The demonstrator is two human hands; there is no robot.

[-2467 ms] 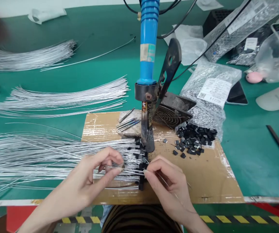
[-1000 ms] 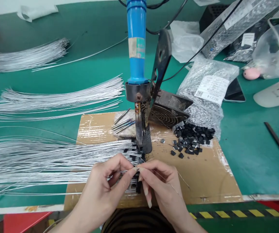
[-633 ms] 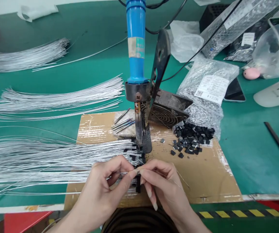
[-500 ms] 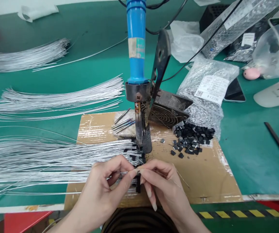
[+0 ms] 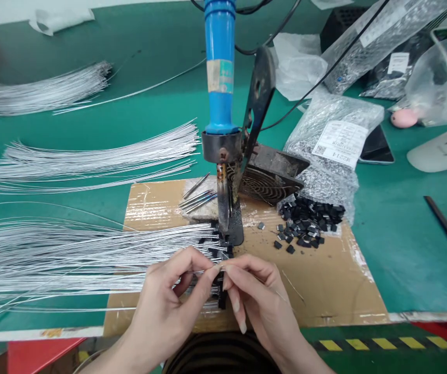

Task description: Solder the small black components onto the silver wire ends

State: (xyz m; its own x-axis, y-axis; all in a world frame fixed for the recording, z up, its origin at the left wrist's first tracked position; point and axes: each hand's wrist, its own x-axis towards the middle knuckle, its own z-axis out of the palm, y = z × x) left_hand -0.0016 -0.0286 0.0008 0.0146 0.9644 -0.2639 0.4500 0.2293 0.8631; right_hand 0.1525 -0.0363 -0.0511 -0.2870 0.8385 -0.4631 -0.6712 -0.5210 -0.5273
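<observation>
My left hand (image 5: 168, 301) pinches a thin silver wire near its end, just over the front of the cardboard sheet (image 5: 336, 291). My right hand (image 5: 258, 296) meets it fingertip to fingertip, pinched on something small I cannot make out; a fine wire runs back across its fingers. Below the fingertips lies the wide bundle of silver wires (image 5: 59, 259), several tipped with small black pieces (image 5: 220, 298). Just behind the hands stands the blue-handled soldering iron (image 5: 219, 72) in its dark metal stand (image 5: 273, 171).
A heap of small black parts (image 5: 309, 218) lies on the cardboard's right side. Two more wire bundles (image 5: 91, 161) lie farther back on the green mat. Plastic bags (image 5: 336, 145), a phone (image 5: 377, 148), a pink object (image 5: 402, 118) and cables crowd the right.
Earlier my hands were apart over the wire ends. They have come together, fingertips touching on one wire, and have barely moved in the last second.
</observation>
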